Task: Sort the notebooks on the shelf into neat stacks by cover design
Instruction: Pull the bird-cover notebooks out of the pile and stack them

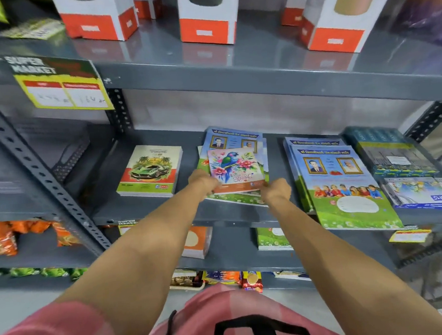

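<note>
Both arms reach to the middle of the grey metal shelf, where a small parrot notebook with a flowered cover lies on top of an untidy middle pile. The left hand curls its fingers against the notebook's near left corner, and the right hand closes on its near right corner; the fingertips of both are hidden under or behind the cover, so how firmly they pinch it cannot be told. Beneath it are larger blue-and-green notebooks with framed portraits, skewed so their far edges stick out toward the back of the shelf and a green corner overhangs the front edge.

Toward the left end of the shelf, apart from the pile, sits a tidy car notebook stack showing a green car. To the right of the pile lies a portrait notebook stack, its covers fanned and its near end hanging past the front edge. At the right end are dark boxed packs and a blue-edged pack nearer the front. The shelf above carries white-and-orange cartons, and a yellow price tag hangs from its front edge at the left.
</note>
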A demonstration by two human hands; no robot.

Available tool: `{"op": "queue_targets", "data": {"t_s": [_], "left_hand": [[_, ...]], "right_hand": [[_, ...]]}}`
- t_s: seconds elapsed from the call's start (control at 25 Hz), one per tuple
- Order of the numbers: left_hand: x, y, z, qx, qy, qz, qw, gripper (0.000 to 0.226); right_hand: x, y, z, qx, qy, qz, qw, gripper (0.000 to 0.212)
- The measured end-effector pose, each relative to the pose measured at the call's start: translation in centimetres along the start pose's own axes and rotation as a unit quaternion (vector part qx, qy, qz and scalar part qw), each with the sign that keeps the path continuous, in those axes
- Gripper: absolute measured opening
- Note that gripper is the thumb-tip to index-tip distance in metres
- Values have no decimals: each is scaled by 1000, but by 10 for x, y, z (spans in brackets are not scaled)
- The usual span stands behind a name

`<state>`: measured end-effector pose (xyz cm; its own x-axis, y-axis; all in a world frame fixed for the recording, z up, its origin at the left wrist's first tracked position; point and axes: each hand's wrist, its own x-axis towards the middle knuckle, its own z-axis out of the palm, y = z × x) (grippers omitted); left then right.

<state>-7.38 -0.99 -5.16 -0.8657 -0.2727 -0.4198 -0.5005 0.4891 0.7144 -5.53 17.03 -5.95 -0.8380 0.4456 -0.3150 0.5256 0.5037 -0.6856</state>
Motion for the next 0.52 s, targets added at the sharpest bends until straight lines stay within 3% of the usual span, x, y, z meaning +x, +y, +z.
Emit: {"op": "queue_targets", "data": {"t_s": [0.12,0.28,0.4,0.52], "left_hand": [[2,-10,-29,-121,29,2,992,31],[6,-33,-105,-80,147,31,985,28],[12,-83,-161,23,187,12,982,31],[5,-128,-176,79,178,-13,981,27]], "right_hand": [[-11,-35,12,84,33,-40,995,20],[-43,-80,69,187,-50,-59,979,33],[-73,-93,121,77,-112,-110,985,32],[-97,-87,158,-44,-149,-145,977,26]]}}
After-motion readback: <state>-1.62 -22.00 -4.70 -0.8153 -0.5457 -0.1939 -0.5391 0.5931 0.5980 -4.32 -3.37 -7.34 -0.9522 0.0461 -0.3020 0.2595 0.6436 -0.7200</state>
